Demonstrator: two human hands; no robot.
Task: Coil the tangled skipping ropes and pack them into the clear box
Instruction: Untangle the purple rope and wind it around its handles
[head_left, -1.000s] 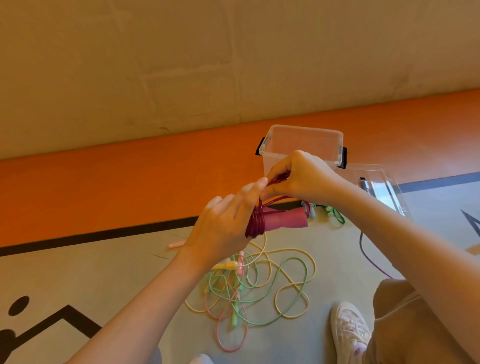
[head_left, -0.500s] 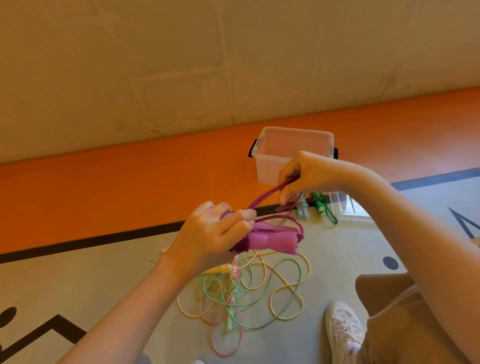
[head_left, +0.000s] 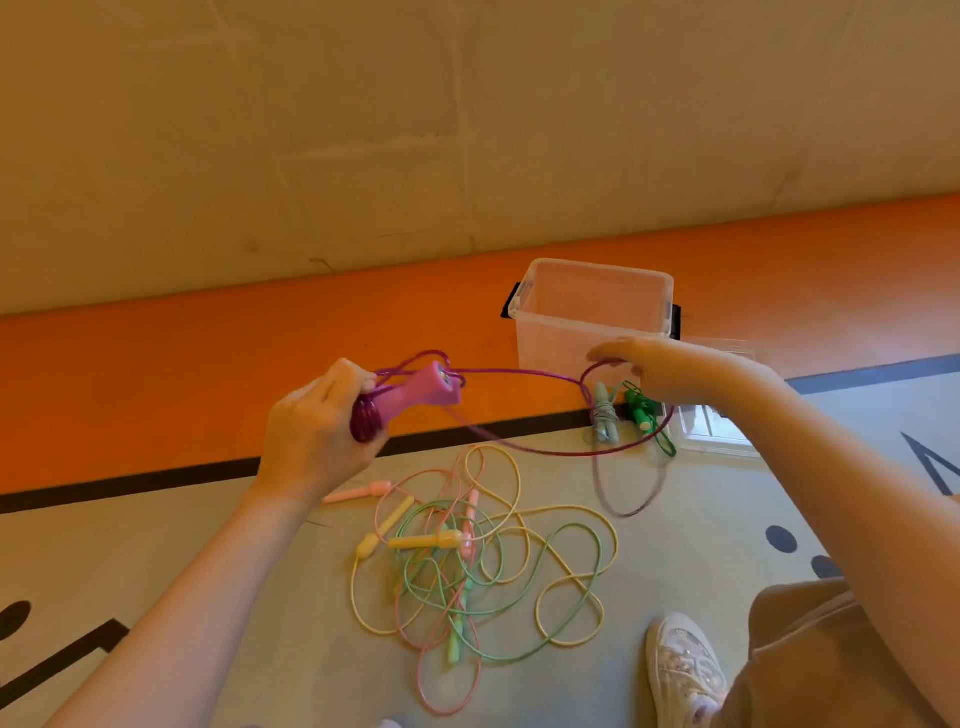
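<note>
Your left hand (head_left: 317, 431) grips the purple rope's handles (head_left: 410, 397), your right hand (head_left: 660, 371) pinches its cord (head_left: 524, 372) outstretched, while the pastel tangle (head_left: 478, 561) on the floor (head_left: 208, 545) awaits coiling, two bundles (head_left: 623, 415) lie beside the seemingly empty clear box (head_left: 592, 312).

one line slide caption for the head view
Left hand grips pink handles while right hand draws out purple rope before clear box.

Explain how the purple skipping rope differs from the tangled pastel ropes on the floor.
The purple skipping rope is off the floor, stretched between the left hand and the right hand; the tangled pastel ropes lie untouched on the floor. The purple one is partly wound around its pink handle; the pastel ones are loose and knotted together. Neither is in the clear box.
</note>
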